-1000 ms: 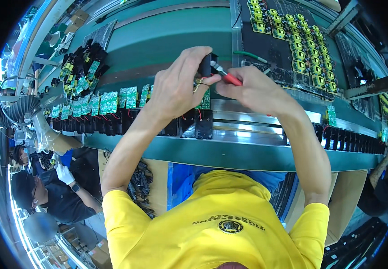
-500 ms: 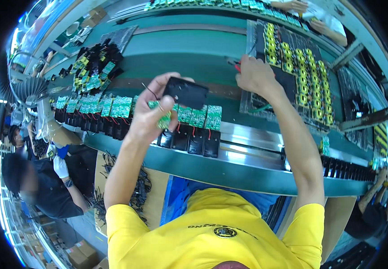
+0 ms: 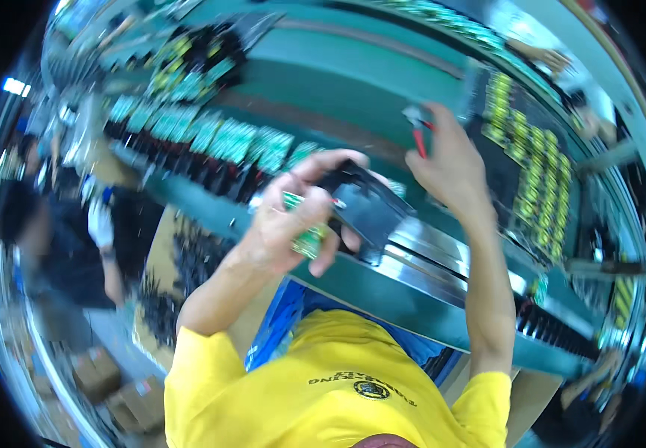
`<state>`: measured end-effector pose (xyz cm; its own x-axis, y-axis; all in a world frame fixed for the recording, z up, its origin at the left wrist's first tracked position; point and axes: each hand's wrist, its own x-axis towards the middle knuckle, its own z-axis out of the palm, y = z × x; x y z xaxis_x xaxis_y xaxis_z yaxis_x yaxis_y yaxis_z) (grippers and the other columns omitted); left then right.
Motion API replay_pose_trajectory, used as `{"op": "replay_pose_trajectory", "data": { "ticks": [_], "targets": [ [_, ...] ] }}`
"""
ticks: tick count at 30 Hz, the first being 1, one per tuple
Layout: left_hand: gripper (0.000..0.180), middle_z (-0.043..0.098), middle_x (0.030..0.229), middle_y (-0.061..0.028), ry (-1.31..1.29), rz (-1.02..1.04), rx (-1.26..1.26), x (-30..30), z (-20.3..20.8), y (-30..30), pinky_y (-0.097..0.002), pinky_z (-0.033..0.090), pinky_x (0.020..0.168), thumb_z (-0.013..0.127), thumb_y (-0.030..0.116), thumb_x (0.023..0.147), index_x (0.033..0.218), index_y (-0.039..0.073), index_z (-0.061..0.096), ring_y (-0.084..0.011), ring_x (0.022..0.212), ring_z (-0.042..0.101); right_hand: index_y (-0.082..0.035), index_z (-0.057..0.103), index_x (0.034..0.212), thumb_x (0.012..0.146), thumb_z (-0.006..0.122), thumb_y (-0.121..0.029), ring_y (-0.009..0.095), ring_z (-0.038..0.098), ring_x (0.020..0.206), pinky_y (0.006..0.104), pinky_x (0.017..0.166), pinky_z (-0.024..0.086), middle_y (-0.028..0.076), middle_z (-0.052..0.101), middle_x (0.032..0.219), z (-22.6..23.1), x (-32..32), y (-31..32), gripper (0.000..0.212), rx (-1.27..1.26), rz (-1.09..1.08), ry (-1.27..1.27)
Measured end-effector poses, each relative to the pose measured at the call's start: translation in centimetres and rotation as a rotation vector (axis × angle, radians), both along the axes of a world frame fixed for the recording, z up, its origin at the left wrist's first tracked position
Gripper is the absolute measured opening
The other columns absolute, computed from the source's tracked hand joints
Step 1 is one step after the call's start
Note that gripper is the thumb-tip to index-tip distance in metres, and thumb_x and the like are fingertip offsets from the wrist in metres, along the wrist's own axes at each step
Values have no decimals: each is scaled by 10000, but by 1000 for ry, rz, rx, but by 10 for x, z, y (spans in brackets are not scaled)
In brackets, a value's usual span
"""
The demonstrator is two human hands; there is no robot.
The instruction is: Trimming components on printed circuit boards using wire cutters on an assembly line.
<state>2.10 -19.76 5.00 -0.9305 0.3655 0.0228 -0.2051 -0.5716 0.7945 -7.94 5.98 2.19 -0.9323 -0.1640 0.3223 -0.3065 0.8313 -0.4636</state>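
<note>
In the middle, my left hand [image 3: 282,220] is closed round a black plastic case [image 3: 373,213], tilted with its hollow side showing. A small green circuit board [image 3: 309,240] sits between the fingers of the same hand, beside the case. Up and to the right, my right hand [image 3: 450,160] grips a small pair of red-handled pliers [image 3: 419,138], whose metal jaws point away from me. The picture is blurred, so the exact kind of pliers and any wire between case and board are hard to make out.
A row of black cases with green boards [image 3: 203,134] runs along the bench at left. Farther back lies a heap of boards and black parts [image 3: 196,63]. Yellow round components [image 3: 535,164] stand in rows at right. A co-worker's gloved hand [image 3: 100,224] is at far left.
My view has turned. My left hand has brought the case and board nearer and turned the case's hollow side up. The pliers in my right hand now show clearly, closer to the case.
</note>
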Motion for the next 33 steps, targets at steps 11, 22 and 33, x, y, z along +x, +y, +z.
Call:
{"op": "replay_pose_trajectory", "data": {
  "ticks": [11, 22, 33],
  "targets": [
    [644, 674, 1474, -102, 198, 26, -244, 223, -13, 25, -345, 552, 957, 883, 206, 1019, 1559, 43, 572, -230, 1122, 690, -85, 633, 1364, 886, 786, -284, 395, 749, 935, 485, 791, 604, 168, 698, 1201, -65, 248, -190, 540, -136, 1127, -506],
    [701, 629, 1550, -154, 230, 193, -171, 320, -32, -14, -427, 566, 1092, 904, 118, 980, 1579, 29, 550, -306, 1275, 684, -66, 662, 1421, 964, 686, -205, 408, 699, 936, 520, 737, 580, 186, 655, 1223, -82, 421, -331, 479, -312, 1554, -827],
    [653, 672, 1491, -213, 348, 308, -39, 308, -60, -38, -431, 533, 1145, 902, 65, 962, 1521, -46, 584, -321, 1295, 682, 15, 740, 1280, 984, 654, -212, 348, 606, 967, 438, 850, 540, 248, 650, 1290, -171, 423, -372, 383, -76, 957, 420]
  ]
}}
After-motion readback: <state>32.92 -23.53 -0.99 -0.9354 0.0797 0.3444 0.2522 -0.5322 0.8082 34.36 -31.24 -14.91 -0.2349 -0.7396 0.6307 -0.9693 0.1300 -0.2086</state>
